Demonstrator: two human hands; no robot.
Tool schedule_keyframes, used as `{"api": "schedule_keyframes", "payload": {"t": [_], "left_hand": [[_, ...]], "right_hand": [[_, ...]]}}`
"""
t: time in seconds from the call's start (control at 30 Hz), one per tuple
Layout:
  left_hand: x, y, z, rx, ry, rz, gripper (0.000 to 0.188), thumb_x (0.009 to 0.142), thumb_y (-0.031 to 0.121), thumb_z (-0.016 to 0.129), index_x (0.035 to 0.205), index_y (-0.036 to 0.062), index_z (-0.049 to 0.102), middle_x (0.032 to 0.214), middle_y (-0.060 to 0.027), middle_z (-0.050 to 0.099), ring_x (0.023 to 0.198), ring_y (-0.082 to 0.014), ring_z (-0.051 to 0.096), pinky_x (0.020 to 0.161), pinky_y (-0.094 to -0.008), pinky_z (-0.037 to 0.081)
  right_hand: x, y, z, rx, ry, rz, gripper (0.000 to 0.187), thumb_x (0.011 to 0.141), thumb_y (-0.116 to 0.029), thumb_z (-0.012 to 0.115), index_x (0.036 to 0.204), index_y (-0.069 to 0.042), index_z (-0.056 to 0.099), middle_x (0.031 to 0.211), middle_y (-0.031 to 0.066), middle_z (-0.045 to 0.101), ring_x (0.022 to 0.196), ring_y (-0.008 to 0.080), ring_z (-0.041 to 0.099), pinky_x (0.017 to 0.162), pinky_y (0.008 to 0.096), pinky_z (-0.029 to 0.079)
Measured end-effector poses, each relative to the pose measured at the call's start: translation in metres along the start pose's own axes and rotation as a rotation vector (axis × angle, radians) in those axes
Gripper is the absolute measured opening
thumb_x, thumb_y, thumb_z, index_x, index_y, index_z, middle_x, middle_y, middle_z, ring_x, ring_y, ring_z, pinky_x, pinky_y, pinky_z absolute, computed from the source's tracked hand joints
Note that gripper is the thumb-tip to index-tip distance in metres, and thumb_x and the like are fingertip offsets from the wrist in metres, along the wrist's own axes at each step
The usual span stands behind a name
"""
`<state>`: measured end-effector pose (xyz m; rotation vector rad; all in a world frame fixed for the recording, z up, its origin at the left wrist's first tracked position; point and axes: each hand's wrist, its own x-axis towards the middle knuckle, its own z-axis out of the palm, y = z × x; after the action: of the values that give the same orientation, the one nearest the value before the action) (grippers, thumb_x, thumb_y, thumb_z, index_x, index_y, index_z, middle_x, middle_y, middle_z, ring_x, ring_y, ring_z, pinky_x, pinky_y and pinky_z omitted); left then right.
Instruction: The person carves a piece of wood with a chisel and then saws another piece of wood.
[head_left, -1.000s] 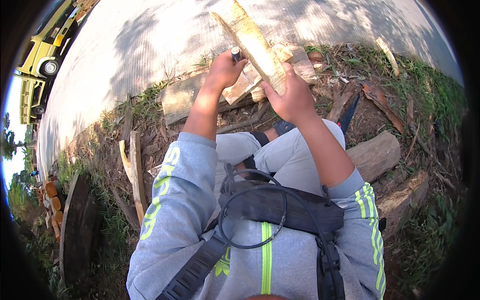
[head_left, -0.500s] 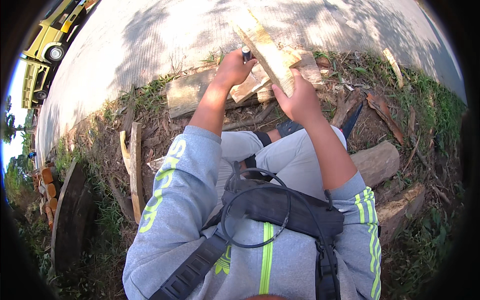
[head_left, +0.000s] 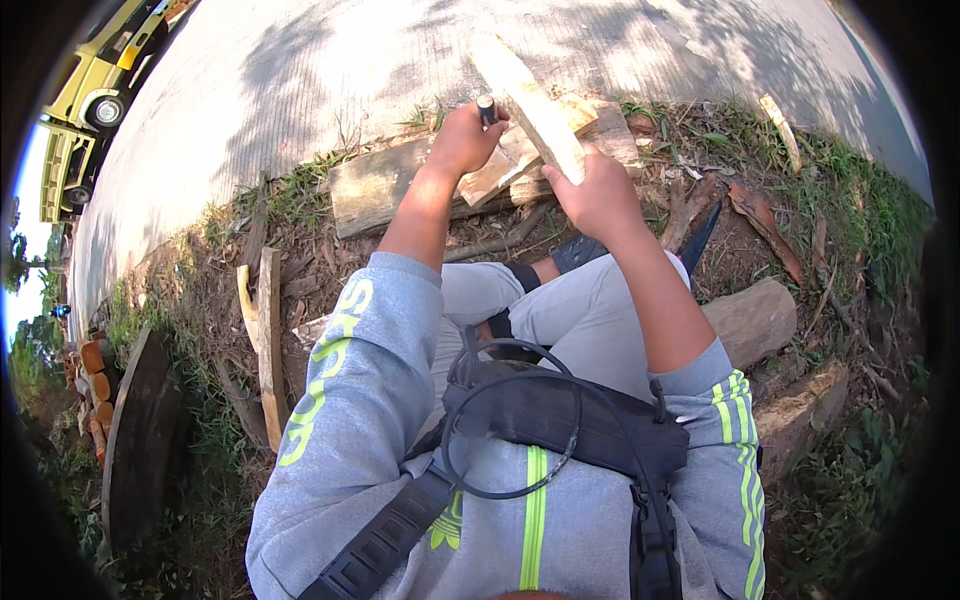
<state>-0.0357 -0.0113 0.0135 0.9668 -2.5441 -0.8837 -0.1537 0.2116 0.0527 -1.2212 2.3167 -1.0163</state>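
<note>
My right hand (head_left: 598,198) is closed round the lower end of a pale split piece of wood (head_left: 535,108), which slants up and to the left. My left hand (head_left: 462,143) grips a dark round handle (head_left: 487,108) whose end points up. The rest of that tool is hidden, so I cannot tell its kind. Beneath both hands, a long weathered board (head_left: 372,186) lies on the ground, with a shorter cut wood block (head_left: 492,180) resting on it.
Beyond the board runs a sunlit concrete road (head_left: 330,70), where a yellow truck (head_left: 105,75) stands at the far left. Thin wood strips (head_left: 270,345) lie on my left. Logs (head_left: 752,322) and bark (head_left: 765,232) are at my right, among grass. A black strap bag (head_left: 555,415) crosses my lap.
The pale wood has tilted and its upper tip has come down a little. My left hand has turned slightly, showing more of the handle's end. Both hands keep their grip.
</note>
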Motion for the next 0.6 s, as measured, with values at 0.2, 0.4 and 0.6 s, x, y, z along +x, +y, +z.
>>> {"api": "schedule_keyframes", "payload": {"t": [0.2, 0.4, 0.6], "left_hand": [[0.002, -0.008, 0.013, 0.032, 0.022, -0.009, 0.023, 0.100, 0.027, 0.076, 0.117, 0.0112, 0.078, 0.107, -0.0153, 0.080, 0.105, -0.0363, 0.076, 0.090, -0.0456, 0.058], [-0.012, -0.022, 0.029, 0.072, 0.016, -0.040, 0.055, 0.096, 0.037, 0.080, 0.136, 0.0030, 0.066, 0.124, -0.0258, 0.075, 0.121, -0.0434, 0.071, 0.104, -0.0498, 0.056], [-0.061, -0.079, 0.084, 0.451, -0.168, -0.177, 0.084, 0.096, 0.038, 0.081, 0.159, -0.0035, 0.042, 0.159, -0.0307, 0.052, 0.148, -0.0440, 0.052, 0.121, -0.0486, 0.048]], "right_hand": [[0.003, -0.001, 0.003, -0.091, -0.094, 0.056, 0.067, 0.094, -0.037, 0.081, 0.138, 0.010, 0.063, 0.109, 0.0296, 0.077, 0.107, 0.0437, 0.076, 0.092, 0.0491, 0.059], [0.002, 0.019, 0.019, 0.107, 0.234, -0.204, 0.064, 0.097, -0.043, 0.077, 0.133, 0.009, 0.065, 0.108, 0.0312, 0.076, 0.108, 0.0457, 0.075, 0.094, 0.0503, 0.058], [0.009, 0.020, -0.017, 0.520, 0.334, 0.078, 0.051, 0.099, -0.039, 0.078, 0.123, 0.004, 0.069, 0.114, 0.0200, 0.077, 0.103, 0.0306, 0.075, 0.095, 0.0407, 0.056]]}}
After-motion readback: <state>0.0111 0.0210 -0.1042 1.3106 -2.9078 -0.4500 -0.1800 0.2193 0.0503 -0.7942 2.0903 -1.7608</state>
